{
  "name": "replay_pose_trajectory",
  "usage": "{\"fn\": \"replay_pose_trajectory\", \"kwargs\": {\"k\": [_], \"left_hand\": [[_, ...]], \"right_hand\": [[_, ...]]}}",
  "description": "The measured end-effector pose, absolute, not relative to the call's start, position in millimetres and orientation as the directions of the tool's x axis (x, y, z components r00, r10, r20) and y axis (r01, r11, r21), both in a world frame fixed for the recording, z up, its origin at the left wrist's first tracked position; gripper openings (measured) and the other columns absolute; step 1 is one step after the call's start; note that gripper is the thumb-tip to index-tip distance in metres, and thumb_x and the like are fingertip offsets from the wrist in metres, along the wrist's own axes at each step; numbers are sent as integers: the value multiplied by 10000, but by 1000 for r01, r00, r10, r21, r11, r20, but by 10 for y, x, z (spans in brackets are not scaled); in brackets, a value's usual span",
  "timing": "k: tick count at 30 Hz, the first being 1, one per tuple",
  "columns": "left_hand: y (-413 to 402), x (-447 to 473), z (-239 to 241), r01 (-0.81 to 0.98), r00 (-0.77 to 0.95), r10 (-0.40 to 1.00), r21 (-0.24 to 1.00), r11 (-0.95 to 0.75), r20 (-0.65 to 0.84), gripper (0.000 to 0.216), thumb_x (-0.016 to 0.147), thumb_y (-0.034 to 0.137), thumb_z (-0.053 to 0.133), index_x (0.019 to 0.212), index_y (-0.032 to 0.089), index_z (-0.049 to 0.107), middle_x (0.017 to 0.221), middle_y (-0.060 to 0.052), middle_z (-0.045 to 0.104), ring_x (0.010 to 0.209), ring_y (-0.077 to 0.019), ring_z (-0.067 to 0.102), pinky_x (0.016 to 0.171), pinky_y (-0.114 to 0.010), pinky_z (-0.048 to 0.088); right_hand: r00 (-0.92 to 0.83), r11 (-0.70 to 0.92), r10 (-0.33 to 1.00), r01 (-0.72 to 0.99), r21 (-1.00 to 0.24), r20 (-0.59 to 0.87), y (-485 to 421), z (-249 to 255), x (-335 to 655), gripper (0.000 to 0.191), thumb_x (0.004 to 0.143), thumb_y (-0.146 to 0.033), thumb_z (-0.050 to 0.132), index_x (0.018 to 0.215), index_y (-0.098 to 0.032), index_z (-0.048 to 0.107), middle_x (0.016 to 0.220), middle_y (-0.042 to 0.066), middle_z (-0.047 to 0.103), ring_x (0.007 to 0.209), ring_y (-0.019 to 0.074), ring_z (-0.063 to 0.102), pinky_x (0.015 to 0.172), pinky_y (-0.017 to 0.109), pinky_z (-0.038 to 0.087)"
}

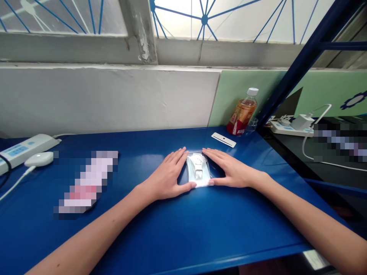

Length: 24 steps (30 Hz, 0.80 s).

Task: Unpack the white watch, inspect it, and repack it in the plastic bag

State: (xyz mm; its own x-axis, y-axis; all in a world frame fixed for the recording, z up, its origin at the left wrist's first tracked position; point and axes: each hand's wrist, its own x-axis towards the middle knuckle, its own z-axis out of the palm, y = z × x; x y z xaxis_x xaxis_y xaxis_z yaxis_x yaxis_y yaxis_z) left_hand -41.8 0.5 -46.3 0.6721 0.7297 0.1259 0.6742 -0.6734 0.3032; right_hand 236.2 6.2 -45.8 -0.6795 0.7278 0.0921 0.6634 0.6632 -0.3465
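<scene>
A small clear plastic packet (198, 168) lies flat on the blue table, with a white item inside that looks like a coiled cable with a plug; its exact kind is hard to tell. My left hand (171, 173) rests palm down at the packet's left side, fingers stretched out and thumb at its near left corner. On the other side lies my right hand (229, 167), fingers also extended and thumb at the near right corner. Both hands are open and frame the packet without gripping it.
Behind the right hand are a white card-like strip (223, 139), a drink bottle (242, 112) and a clear cup (252, 124). At the left lie a blurred-out flat object (88, 183), a white rounded device (39, 159) with a cable and a power strip (28, 149). A blue post (295, 65) rises at the right.
</scene>
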Motion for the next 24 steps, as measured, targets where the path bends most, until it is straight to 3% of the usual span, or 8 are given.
{"fn": "replay_pose_trajectory", "kwargs": {"k": [8, 14, 18, 21, 24], "left_hand": [[-7, -420, -460, 683, 656, 739, 296, -668, 153, 739, 932, 450, 494, 1524, 87, 243, 1608, -203, 201, 1490, -340, 184, 1191, -494, 258], [19, -406, -492, 739, 547, 800, 306, -600, 245, 457, 980, 360, 412, 1367, 124, 472, 1544, -192, 353, 1444, -340, 306, 1143, -533, 337], [48, -418, -516, 736, 535, 798, 312, -601, 276, 403, 1006, 367, 373, 1268, 129, 568, 1444, -172, 493, 1396, -320, 392, 1137, -512, 359], [55, -434, -522, 702, 580, 774, 326, -633, 253, 485, 989, 442, 433, 1335, 116, 532, 1446, -174, 496, 1406, -318, 380, 1141, -486, 366], [55, -444, -518, 684, 612, 759, 333, -649, 221, 575, 947, 514, 511, 1394, 153, 493, 1473, -162, 475, 1414, -340, 364, 1134, -516, 365]], "right_hand": [[-629, 665, 742, 643, -380, 233, 77, -453, 2357, 800, 812, -626, 643, 1450, -186, 444, 1409, 189, 526, 1266, 354, 526, 1028, 513, 466], [-540, 627, 779, 671, -395, 318, 89, -448, 2358, 346, 876, -509, 626, 1062, -221, 674, 957, 96, 718, 890, 264, 677, 795, 413, 557], [-570, 668, 743, 600, -440, 351, 73, -439, 2347, 244, 907, -441, 604, 904, -214, 693, 804, 59, 712, 746, 211, 671, 698, 352, 551], [-589, 691, 718, 545, -474, 370, 68, -434, 2349, 207, 893, -410, 633, 934, -218, 699, 869, 66, 719, 816, 217, 683, 752, 357, 564], [-595, 690, 720, 556, -464, 358, 72, -432, 2366, 419, 870, -449, 651, 1225, -227, 639, 1221, 123, 658, 1134, 288, 627, 967, 442, 524]]}}
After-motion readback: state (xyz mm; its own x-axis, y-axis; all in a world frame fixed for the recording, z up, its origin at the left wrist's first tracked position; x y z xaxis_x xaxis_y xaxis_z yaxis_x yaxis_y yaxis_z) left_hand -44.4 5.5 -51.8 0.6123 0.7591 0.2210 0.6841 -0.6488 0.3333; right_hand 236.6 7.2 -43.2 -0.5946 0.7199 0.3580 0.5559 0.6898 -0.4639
